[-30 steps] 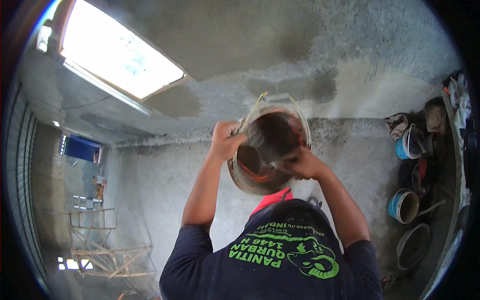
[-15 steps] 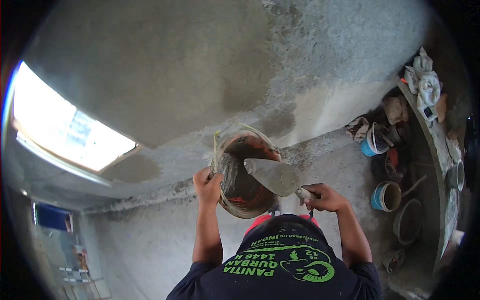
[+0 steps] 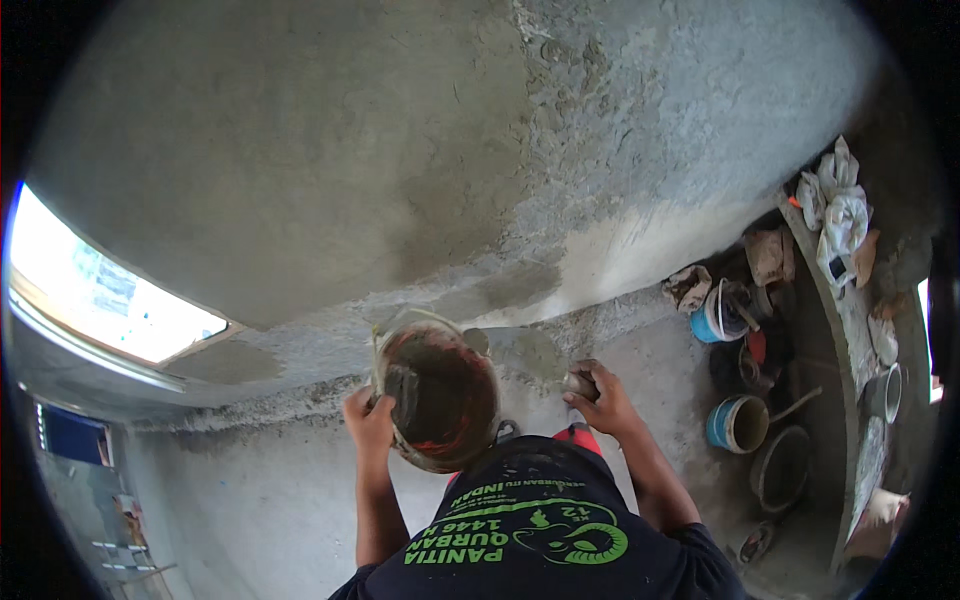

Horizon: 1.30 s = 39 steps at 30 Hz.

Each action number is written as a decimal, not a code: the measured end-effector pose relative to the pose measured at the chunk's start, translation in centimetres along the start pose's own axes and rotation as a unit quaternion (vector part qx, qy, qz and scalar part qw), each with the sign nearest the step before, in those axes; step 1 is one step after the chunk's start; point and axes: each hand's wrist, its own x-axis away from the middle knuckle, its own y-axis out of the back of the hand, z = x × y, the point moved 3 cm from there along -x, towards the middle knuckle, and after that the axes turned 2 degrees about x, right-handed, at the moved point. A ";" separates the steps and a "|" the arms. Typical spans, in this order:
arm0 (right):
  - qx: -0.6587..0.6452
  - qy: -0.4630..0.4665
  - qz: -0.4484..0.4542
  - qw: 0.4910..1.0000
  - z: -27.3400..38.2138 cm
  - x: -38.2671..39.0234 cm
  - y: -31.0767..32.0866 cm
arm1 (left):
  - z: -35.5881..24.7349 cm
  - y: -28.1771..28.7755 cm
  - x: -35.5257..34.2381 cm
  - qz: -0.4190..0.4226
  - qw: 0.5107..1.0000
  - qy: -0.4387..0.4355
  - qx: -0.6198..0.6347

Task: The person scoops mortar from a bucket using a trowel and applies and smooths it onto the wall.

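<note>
My left hand point(image 3: 370, 422) grips the left rim of a mortar-caked bucket point(image 3: 447, 456), holding it tilted in front of my body. Dark grey mortar point(image 3: 405, 392) sits against the bucket's left inner side, and reddish streaks show on its inner wall. Closed around the handle of a trowel is my right hand point(image 3: 604, 402). The grey trowel blade point(image 3: 532, 356) points left, its tip at the bucket's right rim with a small lump of mortar on it. Beyond them rises a plastered wall point(image 3: 380, 200), smooth and darker at left, rough at right.
At right stand blue-and-white buckets point(image 3: 716, 425), a round black tub point(image 3: 781, 470) and paper sacks point(image 3: 768, 257). A curved ledge point(image 3: 838, 340) bears white plastic bags point(image 3: 845, 215) and a grey pot point(image 3: 884, 394). A bright window opening point(image 3: 105, 290) is at left.
The trowel has moved from over the bucket's mouth to its right rim, and the blade now looks flatter. My view has shifted, so bucket and hands sit lower and further left.
</note>
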 end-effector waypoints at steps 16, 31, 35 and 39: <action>0.092 0.026 -0.008 0.995 -16.5 -13.5 -0.5 | -3.0 -2.6 8.8 -0.245 0.961 0.121 0.050; 0.260 -0.040 0.113 0.958 -25.8 -21.9 0.0 | -5.0 -1.1 14.6 -0.345 0.922 0.170 -0.041; 0.222 0.118 0.125 0.960 -24.1 -19.9 1.9 | -4.7 -1.5 14.6 -0.362 0.915 0.174 -0.043; 0.138 0.106 0.088 0.981 -19.1 -21.8 3.2 | -3.4 -1.1 14.7 -0.326 0.924 0.190 -0.063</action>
